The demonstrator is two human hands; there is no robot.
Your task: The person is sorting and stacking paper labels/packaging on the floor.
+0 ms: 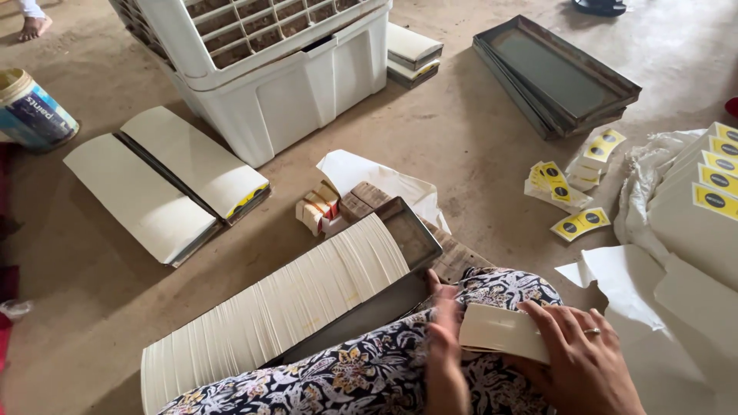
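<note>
A cream-coloured piece of card [500, 332] rests on my knee, which is covered in flowered cloth. My right hand [588, 361], wearing a ring, lies on the card's right end with fingers spread over it. My left hand [443, 346] is blurred and touches the card's left edge. Just left of my knee a long row of cream cards [284, 303] stands on edge in a dark metal tray [415, 234].
A white plastic air cooler [277, 69] stands ahead. Two flat stacks of card [165, 180] lie at left beside a paint tin [31, 111]. Stacked dark trays [553, 77] sit far right, with yellow-labelled packets [576, 184] and wrapped bundles [703, 204] nearby.
</note>
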